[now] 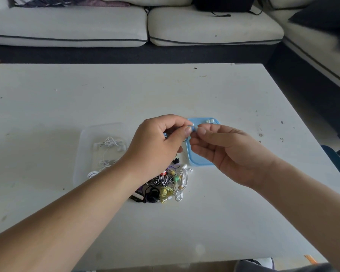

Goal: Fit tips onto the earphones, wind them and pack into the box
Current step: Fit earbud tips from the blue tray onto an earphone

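We read no text, label, brand, number or sign here. The nearest thing to a marking is a small red and white patch (163, 173) in the pile of earphones (165, 185) near the middle of the table (165, 91), and it is too small for us to make out.

Pretty plain living room: scuffed white table (106, 91) up front, cream sofa (67, 26) with dark piping wrapping around the right corner, dark floor (126, 54) between them. Black bag (222, 4) and striped blanket (53, 1) sit on the cushions. Soft daylight.
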`<action>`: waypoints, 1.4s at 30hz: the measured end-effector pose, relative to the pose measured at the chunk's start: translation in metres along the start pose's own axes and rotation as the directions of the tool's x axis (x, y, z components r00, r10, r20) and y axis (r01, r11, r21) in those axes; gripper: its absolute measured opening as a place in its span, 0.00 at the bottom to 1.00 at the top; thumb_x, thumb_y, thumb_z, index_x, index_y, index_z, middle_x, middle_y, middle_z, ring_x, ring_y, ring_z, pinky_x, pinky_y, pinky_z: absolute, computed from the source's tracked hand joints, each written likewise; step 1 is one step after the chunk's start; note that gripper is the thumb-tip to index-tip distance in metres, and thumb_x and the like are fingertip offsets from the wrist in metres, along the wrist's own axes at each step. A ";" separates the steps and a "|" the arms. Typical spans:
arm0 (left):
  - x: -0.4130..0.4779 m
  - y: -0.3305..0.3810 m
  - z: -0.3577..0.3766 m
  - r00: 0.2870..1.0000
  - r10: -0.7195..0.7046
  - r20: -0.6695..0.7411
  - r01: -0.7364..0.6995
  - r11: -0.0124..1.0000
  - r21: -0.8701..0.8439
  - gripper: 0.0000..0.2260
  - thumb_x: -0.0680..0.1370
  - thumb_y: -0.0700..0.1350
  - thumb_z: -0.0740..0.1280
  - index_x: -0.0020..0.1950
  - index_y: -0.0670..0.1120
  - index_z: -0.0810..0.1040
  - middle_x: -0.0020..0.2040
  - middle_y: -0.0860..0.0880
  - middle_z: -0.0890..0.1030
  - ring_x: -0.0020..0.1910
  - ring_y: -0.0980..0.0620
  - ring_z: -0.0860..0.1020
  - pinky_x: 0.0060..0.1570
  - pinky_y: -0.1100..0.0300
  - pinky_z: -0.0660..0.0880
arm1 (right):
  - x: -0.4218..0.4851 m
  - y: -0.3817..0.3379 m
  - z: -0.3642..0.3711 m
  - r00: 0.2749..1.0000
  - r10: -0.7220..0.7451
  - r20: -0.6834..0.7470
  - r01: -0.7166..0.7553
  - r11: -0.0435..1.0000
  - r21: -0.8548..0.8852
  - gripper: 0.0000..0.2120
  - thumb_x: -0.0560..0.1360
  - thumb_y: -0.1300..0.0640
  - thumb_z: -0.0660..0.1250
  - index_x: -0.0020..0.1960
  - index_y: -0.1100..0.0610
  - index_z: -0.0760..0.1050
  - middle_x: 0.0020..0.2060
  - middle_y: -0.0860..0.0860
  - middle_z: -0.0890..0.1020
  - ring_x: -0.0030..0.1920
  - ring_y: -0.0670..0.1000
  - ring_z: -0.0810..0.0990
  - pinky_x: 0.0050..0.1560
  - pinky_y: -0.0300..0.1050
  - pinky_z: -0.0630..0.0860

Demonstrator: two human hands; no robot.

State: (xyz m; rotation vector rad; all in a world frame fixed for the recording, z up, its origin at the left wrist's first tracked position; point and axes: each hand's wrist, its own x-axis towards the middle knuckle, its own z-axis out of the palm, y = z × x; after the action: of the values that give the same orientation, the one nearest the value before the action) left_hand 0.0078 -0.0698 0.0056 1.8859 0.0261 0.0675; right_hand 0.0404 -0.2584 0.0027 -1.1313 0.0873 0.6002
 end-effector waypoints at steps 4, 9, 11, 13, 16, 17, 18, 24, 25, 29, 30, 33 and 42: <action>0.000 0.000 0.000 1.000 -0.004 -0.004 0.004 1.000 0.001 0.04 0.81 0.45 0.72 0.52 0.51 0.86 0.41 0.53 0.85 0.32 0.57 0.82 0.38 0.63 0.80 | 0.001 0.001 0.003 1.000 -0.019 -0.011 0.019 0.999 -0.041 0.05 0.72 0.61 0.71 0.46 0.62 0.82 0.44 0.57 0.84 0.44 0.51 0.85 0.47 0.42 0.83; -0.002 -0.002 0.002 0.999 -0.016 -0.027 0.016 1.000 -0.002 0.04 0.81 0.45 0.71 0.52 0.52 0.86 0.41 0.52 0.86 0.31 0.58 0.82 0.37 0.64 0.79 | 0.002 0.006 0.007 0.998 -0.055 -0.027 0.052 0.995 -0.091 0.05 0.78 0.63 0.68 0.46 0.63 0.81 0.44 0.58 0.84 0.44 0.52 0.85 0.47 0.42 0.82; -0.002 -0.004 0.004 0.999 -0.019 -0.040 0.019 1.000 0.003 0.04 0.81 0.45 0.71 0.52 0.51 0.86 0.40 0.51 0.86 0.31 0.59 0.81 0.35 0.66 0.78 | 0.002 0.008 0.008 0.997 -0.066 -0.043 0.061 0.993 -0.104 0.06 0.80 0.64 0.66 0.46 0.63 0.81 0.43 0.58 0.84 0.44 0.52 0.84 0.47 0.43 0.83; -0.002 -0.005 0.006 0.998 -0.018 -0.053 0.018 1.000 0.006 0.04 0.81 0.45 0.71 0.52 0.50 0.86 0.39 0.51 0.86 0.30 0.59 0.81 0.34 0.68 0.76 | 0.002 0.009 0.010 0.996 -0.074 -0.055 0.068 0.993 -0.100 0.06 0.80 0.65 0.66 0.47 0.64 0.81 0.43 0.58 0.84 0.44 0.52 0.84 0.47 0.43 0.83; -0.001 -0.007 0.007 0.997 0.003 -0.074 -0.001 1.000 0.028 0.04 0.81 0.45 0.71 0.52 0.50 0.86 0.37 0.51 0.85 0.30 0.60 0.80 0.33 0.70 0.74 | 0.003 0.011 0.011 0.995 -0.077 -0.068 0.071 0.994 -0.078 0.06 0.80 0.65 0.66 0.49 0.66 0.81 0.44 0.60 0.84 0.45 0.54 0.85 0.48 0.43 0.83; -0.001 -0.007 0.008 0.997 0.008 -0.077 -0.005 0.999 0.038 0.04 0.81 0.46 0.71 0.52 0.50 0.86 0.37 0.51 0.85 0.30 0.59 0.80 0.34 0.69 0.74 | 0.003 0.012 0.012 0.995 -0.072 -0.074 0.067 0.996 -0.066 0.06 0.80 0.65 0.66 0.51 0.67 0.81 0.46 0.61 0.84 0.45 0.54 0.85 0.48 0.43 0.83; -0.001 -0.008 0.008 0.997 0.008 -0.080 -0.004 0.999 0.041 0.04 0.81 0.46 0.71 0.52 0.50 0.86 0.37 0.50 0.85 0.30 0.59 0.80 0.34 0.69 0.75 | 0.003 0.013 0.012 0.995 -0.064 -0.081 0.061 0.997 -0.045 0.08 0.80 0.65 0.66 0.54 0.69 0.80 0.47 0.63 0.84 0.47 0.55 0.85 0.48 0.43 0.83; 0.000 -0.008 0.008 0.997 -0.007 -0.080 0.007 1.000 -0.005 0.04 0.81 0.45 0.71 0.52 0.50 0.86 0.38 0.48 0.85 0.34 0.52 0.83 0.36 0.66 0.78 | 0.003 0.013 0.013 0.998 0.011 -0.059 -0.005 0.996 0.092 0.15 0.78 0.64 0.68 0.61 0.73 0.77 0.54 0.66 0.83 0.55 0.60 0.85 0.52 0.45 0.83; 0.000 -0.008 0.008 0.997 0.003 -0.081 -0.003 1.000 -0.003 0.04 0.81 0.45 0.71 0.52 0.49 0.86 0.38 0.48 0.86 0.34 0.52 0.83 0.36 0.67 0.78 | 0.003 0.013 0.012 0.998 0.016 -0.054 -0.011 0.995 0.095 0.16 0.78 0.64 0.68 0.62 0.74 0.76 0.55 0.66 0.83 0.56 0.61 0.85 0.52 0.45 0.83; -0.001 -0.010 0.009 0.994 0.057 -0.089 -0.053 0.998 0.041 0.04 0.81 0.44 0.71 0.52 0.48 0.86 0.31 0.57 0.81 0.27 0.61 0.76 0.33 0.73 0.70 | 0.002 0.013 0.013 0.999 0.023 -0.027 -0.020 0.995 0.102 0.19 0.78 0.63 0.68 0.65 0.74 0.74 0.62 0.69 0.80 0.63 0.64 0.82 0.57 0.48 0.83; -0.002 -0.010 0.009 0.993 0.078 -0.092 -0.071 0.995 0.069 0.04 0.81 0.44 0.71 0.52 0.48 0.86 0.29 0.60 0.79 0.27 0.63 0.75 0.34 0.74 0.69 | 0.002 0.014 0.013 0.999 0.020 -0.030 -0.017 0.995 0.103 0.19 0.79 0.63 0.67 0.65 0.74 0.74 0.62 0.69 0.80 0.63 0.63 0.82 0.58 0.49 0.83; -0.001 -0.010 0.008 0.978 0.185 -0.099 -0.163 0.966 0.199 0.04 0.81 0.44 0.71 0.51 0.50 0.86 0.36 0.61 0.81 0.36 0.64 0.78 0.39 0.69 0.72 | 0.001 0.015 0.014 0.999 0.005 -0.046 0.000 0.994 0.105 0.15 0.79 0.64 0.67 0.62 0.73 0.76 0.61 0.68 0.81 0.63 0.63 0.82 0.61 0.51 0.82; 0.000 -0.009 0.004 0.943 0.324 -0.080 -0.289 0.913 0.289 0.04 0.81 0.44 0.70 0.51 0.51 0.85 0.43 0.56 0.82 0.44 0.56 0.80 0.44 0.65 0.74 | -0.001 0.013 0.017 0.997 -0.059 -0.052 0.062 0.996 0.063 0.12 0.80 0.65 0.66 0.60 0.72 0.76 0.62 0.70 0.79 0.64 0.63 0.81 0.63 0.52 0.80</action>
State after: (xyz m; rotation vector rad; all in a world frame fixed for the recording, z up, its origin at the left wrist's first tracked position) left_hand 0.0082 -0.0713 -0.0041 2.1468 -0.1854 0.4187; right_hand 0.0293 -0.2403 0.0001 -1.0828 0.1147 0.5115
